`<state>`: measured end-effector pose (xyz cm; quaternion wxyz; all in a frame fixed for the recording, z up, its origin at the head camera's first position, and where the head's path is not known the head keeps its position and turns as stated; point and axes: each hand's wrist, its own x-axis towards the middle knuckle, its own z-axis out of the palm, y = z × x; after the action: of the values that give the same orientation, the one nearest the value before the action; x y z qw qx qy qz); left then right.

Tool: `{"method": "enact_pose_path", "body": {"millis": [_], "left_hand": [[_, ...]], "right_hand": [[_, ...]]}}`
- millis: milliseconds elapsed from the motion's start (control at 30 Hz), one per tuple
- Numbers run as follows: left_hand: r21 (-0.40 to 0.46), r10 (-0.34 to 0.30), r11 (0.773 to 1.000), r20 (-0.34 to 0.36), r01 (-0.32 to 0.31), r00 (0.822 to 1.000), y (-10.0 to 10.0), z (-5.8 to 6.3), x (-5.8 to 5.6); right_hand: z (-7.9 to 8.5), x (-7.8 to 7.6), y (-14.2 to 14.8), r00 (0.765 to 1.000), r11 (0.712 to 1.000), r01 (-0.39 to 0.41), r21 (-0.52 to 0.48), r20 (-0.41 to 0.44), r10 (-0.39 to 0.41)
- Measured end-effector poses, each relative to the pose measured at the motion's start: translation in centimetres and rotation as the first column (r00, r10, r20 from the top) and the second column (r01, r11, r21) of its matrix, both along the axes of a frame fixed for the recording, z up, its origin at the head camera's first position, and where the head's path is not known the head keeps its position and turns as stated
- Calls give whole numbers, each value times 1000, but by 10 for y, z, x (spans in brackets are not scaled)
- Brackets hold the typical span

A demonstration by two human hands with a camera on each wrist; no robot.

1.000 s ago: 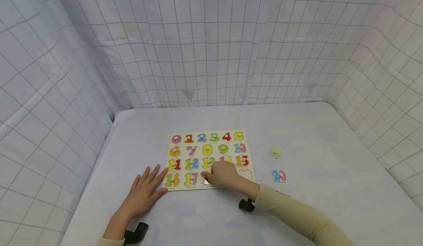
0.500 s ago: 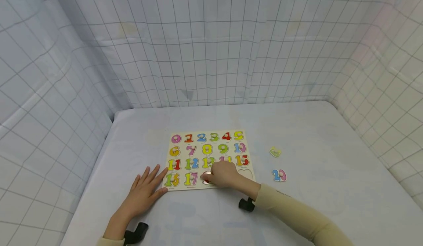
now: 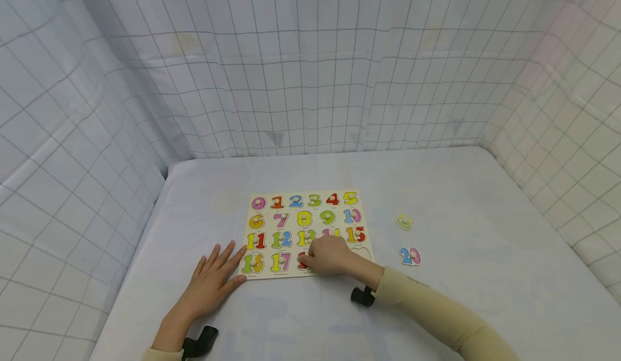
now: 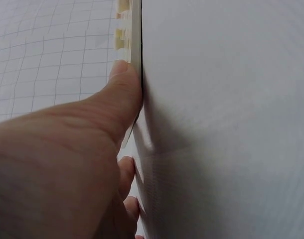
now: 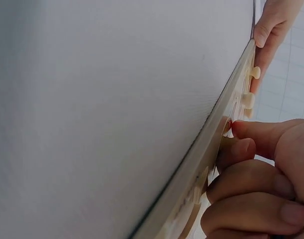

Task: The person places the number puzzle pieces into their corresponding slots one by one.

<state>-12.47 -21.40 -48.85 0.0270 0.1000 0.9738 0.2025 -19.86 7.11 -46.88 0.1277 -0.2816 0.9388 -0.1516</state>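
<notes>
A number puzzle board (image 3: 296, 271) with knobbed number pieces lies flat on the table. My right hand (image 3: 331, 256) is over its front row, fingers curled, thumb and forefinger on a red-numbered puzzle piece (image 3: 303, 261) right of the 17. A "1" shows on it; the rest is hidden by the hand. In the right wrist view, the thumb tip touches the red piece (image 5: 228, 124), the forefinger beside it. My left hand (image 3: 211, 283) lies spread at the board's left edge. In the left wrist view, the thumb (image 4: 123, 82) touches the board's edge.
Right of the board lie a 20 piece (image 3: 410, 256) and a small yellow-green piece (image 3: 404, 222), its number unclear. A vacant recess (image 3: 361, 252) shows partly at the board's front right. Grid-patterned curtains (image 3: 301, 70) surround the white table (image 3: 466, 205).
The right thumb shifts slightly at the red piece, which is tilted and glinting in the earliest frame and looks flatter now. My left hand stays still.
</notes>
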Motion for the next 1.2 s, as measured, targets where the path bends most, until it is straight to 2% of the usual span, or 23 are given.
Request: {"method": "enact_pose_path", "body": {"millis": [367, 500, 600, 700, 900, 1033, 1200], "left_hand": [[18, 0, 1000, 8, 0, 1000, -1, 1, -1], [20, 3, 1000, 8, -3, 1000, 0, 0, 1], [25, -1, 1000, 7, 1, 1000, 1, -1, 2], [20, -5, 1000, -3, 5, 1000, 2, -1, 2], [13, -6, 1000, -17, 7, 1000, 1, -1, 0], [11, -5, 1000, -14, 5, 1000, 1, -1, 0], [15, -3, 1000, -17, 3, 1000, 1, -2, 1]], "right_hand": [[1, -1, 0, 1000, 1000, 15, 3, 1, -15], [0, 1, 6, 996, 995, 83, -58, 33, -81], [4, -1, 22, 985, 979, 172, -112, 29, -170], [12, -10, 52, 960, 953, 277, -125, -5, -280], [25, -32, 128, 871, 869, 491, -68, 1, -492], [25, -41, 169, 821, 821, 571, -28, 38, -570], [22, -43, 192, 785, 787, 617, -18, 78, -614]]}}
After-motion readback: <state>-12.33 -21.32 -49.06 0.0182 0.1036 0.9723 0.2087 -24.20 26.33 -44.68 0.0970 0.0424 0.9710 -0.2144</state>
